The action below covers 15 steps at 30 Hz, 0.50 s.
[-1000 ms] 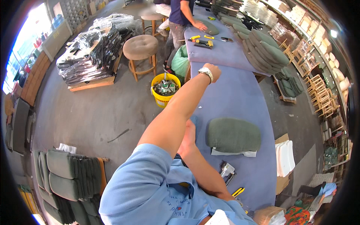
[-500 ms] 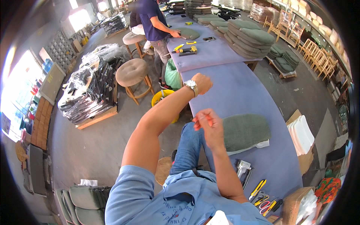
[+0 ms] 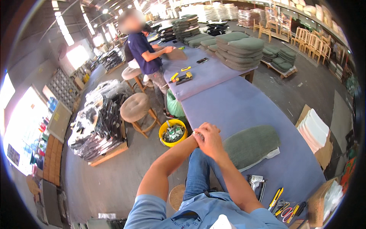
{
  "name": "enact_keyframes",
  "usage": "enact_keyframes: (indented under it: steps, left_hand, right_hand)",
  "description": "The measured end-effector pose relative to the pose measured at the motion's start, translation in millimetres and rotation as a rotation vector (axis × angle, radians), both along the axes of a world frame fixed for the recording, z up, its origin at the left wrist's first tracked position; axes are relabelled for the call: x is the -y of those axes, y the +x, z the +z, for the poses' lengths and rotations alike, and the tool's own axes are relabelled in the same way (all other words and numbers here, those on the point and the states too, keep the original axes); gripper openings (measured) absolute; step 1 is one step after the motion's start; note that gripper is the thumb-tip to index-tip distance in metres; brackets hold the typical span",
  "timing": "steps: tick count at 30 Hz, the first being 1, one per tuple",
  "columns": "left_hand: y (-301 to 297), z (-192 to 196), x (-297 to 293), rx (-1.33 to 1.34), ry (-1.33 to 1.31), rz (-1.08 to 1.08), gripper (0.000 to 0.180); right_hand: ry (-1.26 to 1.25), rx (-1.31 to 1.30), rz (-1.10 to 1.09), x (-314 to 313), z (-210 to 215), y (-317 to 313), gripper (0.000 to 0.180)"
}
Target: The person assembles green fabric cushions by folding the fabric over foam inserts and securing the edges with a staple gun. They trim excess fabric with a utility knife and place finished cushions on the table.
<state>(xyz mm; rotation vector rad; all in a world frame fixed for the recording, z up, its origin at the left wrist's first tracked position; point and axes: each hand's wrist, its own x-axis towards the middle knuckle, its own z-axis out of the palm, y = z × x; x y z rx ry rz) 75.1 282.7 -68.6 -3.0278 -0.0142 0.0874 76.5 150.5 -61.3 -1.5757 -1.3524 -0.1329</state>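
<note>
Gripping the watch (image 3: 196,134) mid-frame with right hand (image 3: 212,143), seemingly adjusting; can't tell if clenching left hand (image 3: 209,127); next, probably needs releasing.

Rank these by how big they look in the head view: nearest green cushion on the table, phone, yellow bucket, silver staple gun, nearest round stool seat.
1. Green cushion
2. Yellow bucket and round stool seat: too alike to rank
3. Silver staple gun
4. Phone
</note>
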Motion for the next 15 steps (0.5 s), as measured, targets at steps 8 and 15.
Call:
enact_keyframes:
  steps: [8,15]
  left_hand:
    - [-11.8,75.1,32.2,-0.012,-0.244,-0.05,0.019]
    - [8.7,75.3,31.2,0.105,-0.038,-0.1,0.024]
  right_hand:
    - [0.264,-0.136,-0.03,23.5,42.9,10.2,0.03]
    - [0.147,-0.428,0.079,67.7,58.2,-5.7,0.033]
